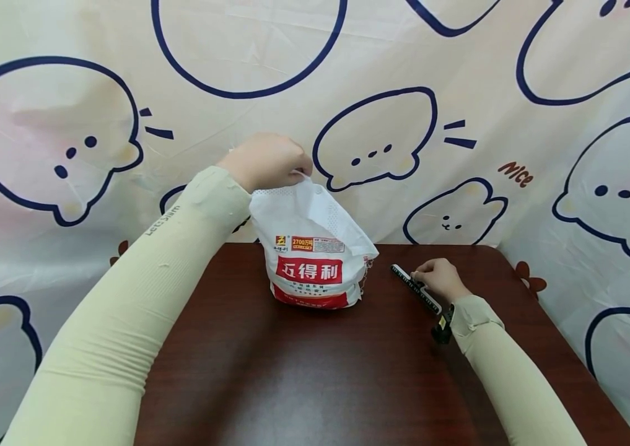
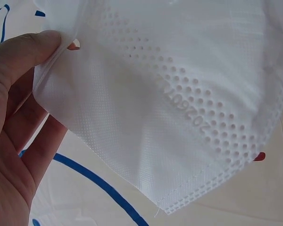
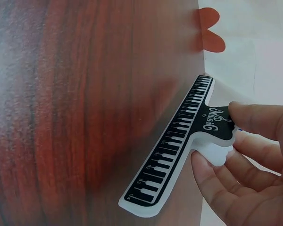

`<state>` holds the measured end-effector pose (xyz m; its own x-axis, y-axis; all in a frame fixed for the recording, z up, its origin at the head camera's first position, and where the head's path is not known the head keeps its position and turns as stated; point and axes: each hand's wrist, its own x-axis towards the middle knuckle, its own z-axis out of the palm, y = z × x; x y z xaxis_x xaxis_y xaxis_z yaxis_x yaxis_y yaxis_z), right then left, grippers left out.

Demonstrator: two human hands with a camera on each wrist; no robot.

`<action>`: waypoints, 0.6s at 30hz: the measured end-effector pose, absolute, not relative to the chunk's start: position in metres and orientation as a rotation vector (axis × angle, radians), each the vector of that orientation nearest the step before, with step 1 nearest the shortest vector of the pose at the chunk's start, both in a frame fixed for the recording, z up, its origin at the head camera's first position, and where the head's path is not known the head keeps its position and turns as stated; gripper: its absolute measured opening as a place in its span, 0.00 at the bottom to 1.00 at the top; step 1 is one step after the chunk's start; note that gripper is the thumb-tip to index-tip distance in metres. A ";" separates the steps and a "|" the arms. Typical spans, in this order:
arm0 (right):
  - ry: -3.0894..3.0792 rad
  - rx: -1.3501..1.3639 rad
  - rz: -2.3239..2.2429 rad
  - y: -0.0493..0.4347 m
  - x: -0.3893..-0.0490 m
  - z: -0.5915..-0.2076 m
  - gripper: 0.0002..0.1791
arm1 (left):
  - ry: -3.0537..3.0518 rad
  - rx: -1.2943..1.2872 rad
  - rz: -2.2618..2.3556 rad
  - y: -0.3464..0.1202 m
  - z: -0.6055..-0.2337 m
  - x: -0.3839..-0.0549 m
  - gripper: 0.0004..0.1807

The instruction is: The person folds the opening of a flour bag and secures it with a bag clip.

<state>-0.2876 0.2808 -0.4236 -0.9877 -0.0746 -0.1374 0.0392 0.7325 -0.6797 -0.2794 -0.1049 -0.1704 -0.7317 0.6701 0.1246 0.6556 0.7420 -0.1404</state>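
Observation:
My left hand (image 1: 270, 162) pinches the top edge of a white flour bag (image 1: 311, 248) with red panels and Chinese print. In the left wrist view, the thumb lies over the white fabric (image 2: 132, 108) near a handle hole, and rows of small perforations run across it. The bag's full base sits on the table. My right hand (image 1: 441, 279) holds a long clip (image 3: 170, 146) printed with piano keys and the word Music. Thumb and fingers grip its tab (image 3: 214, 125), while the long bar points away from the palm, close over the table.
A dark brown wooden table (image 1: 326, 371) spreads under both arms. Behind and beside it hangs a pale cloth (image 1: 370, 56) with blue-outlined cartoon figures. A black strap-like device (image 1: 441, 328) sits at the right wrist.

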 end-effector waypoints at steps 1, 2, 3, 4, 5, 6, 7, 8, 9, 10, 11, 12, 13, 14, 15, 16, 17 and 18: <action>2.780 -0.029 -1.094 0.281 -0.288 -0.423 0.19 | -2.773 -1.065 0.128 -0.105 -0.171 -0.280 0.13; 2.783 -0.033 -1.091 0.281 -0.288 -0.422 0.19 | -2.774 -1.065 0.125 -0.105 -0.171 -0.280 0.13; 2.786 -0.038 -1.089 0.281 -0.287 -0.421 0.19 | -2.773 -1.064 0.122 -0.104 -0.172 -0.281 0.13; 2.786 -0.034 -1.095 0.280 -0.287 -0.420 0.19 | -2.773 -1.064 0.117 -0.104 -0.172 -0.281 0.13; 2.787 -0.037 -1.099 0.280 -0.287 -0.419 0.18 | -2.774 -1.064 0.112 -0.105 -0.173 -0.282 0.13; 2.785 -0.037 -1.106 0.279 -0.287 -0.419 0.18 | -2.774 -1.064 0.104 -0.105 -0.173 -0.283 0.13; 2.782 -0.041 -1.115 0.279 -0.287 -0.418 0.18 | -2.774 -1.065 0.097 -0.105 -0.173 -0.283 0.13; 2.781 -0.040 -1.123 0.278 -0.287 -0.417 0.17 | -2.773 -1.066 0.090 -0.105 -0.174 -0.283 0.13; 2.780 -0.033 -1.135 0.278 -0.287 -0.417 0.17 | -2.773 -1.067 0.082 -0.106 -0.174 -0.284 0.13; 2.778 -0.029 -1.146 0.277 -0.287 -0.416 0.17 | -2.773 -1.069 0.076 -0.106 -0.174 -0.284 0.13; 2.782 -0.029 -1.151 0.277 -0.287 -0.415 0.17 | -2.773 -1.071 0.072 -0.106 -0.174 -0.285 0.13; 2.782 -0.027 -1.160 0.277 -0.288 -0.414 0.17 | -2.773 -1.072 0.069 -0.107 -0.175 -0.285 0.13; 2.787 -0.027 -1.160 0.277 -0.288 -0.413 0.17 | -2.773 -1.074 0.070 -0.107 -0.175 -0.286 0.12; 2.789 -0.025 -1.160 0.277 -0.288 -0.413 0.17 | -2.771 -1.078 0.070 -0.107 -0.175 -0.286 0.12; 2.789 -0.026 -1.164 0.277 -0.288 -0.412 0.17 | -2.772 -1.080 0.072 -0.107 -0.175 -0.286 0.12; 2.789 -0.028 -1.164 0.277 -0.289 -0.411 0.17 | -2.771 -1.081 0.077 -0.107 -0.175 -0.287 0.12; 2.790 -0.030 -1.162 0.278 -0.290 -0.410 0.17 | -2.769 -1.080 0.081 -0.107 -0.175 -0.287 0.12; 2.789 -0.029 -1.161 0.278 -0.290 -0.409 0.17 | -2.768 -1.079 0.083 -0.107 -0.175 -0.287 0.12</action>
<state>-0.2900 0.2779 -0.4094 -0.9925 -0.0637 -0.1039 0.0288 0.7054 -0.7082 -0.2866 -0.1068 -0.1745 -0.7241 0.6760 0.1368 0.6666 0.7368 -0.1130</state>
